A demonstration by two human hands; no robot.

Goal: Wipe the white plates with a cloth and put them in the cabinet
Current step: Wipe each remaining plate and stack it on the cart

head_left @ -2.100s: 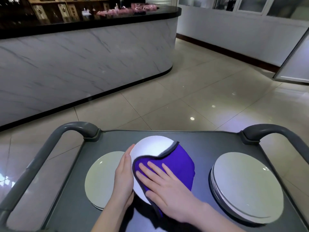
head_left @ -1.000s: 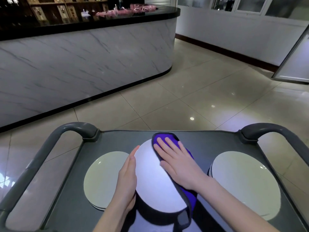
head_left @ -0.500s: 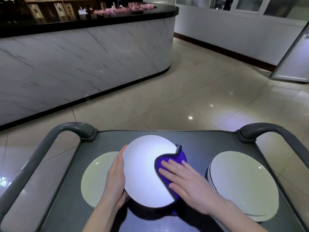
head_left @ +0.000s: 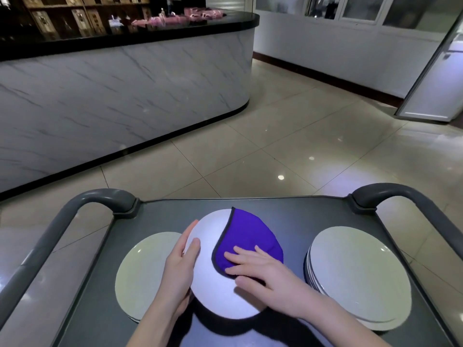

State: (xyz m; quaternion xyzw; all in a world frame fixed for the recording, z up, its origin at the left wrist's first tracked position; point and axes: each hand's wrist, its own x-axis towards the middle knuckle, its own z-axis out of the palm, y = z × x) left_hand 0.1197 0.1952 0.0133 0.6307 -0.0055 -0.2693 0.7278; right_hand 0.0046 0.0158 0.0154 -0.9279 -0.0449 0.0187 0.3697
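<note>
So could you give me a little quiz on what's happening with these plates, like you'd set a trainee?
1. True or false: the right hand presses the purple cloth flat onto the middle plate.
2. What does the left hand grip? A) a cart handle B) the middle plate's left edge C) the cloth
3. Fill in: the thicker plate stack lies on the person's ___ side.

Key: 1 true; 2 B; 3 right.
</note>
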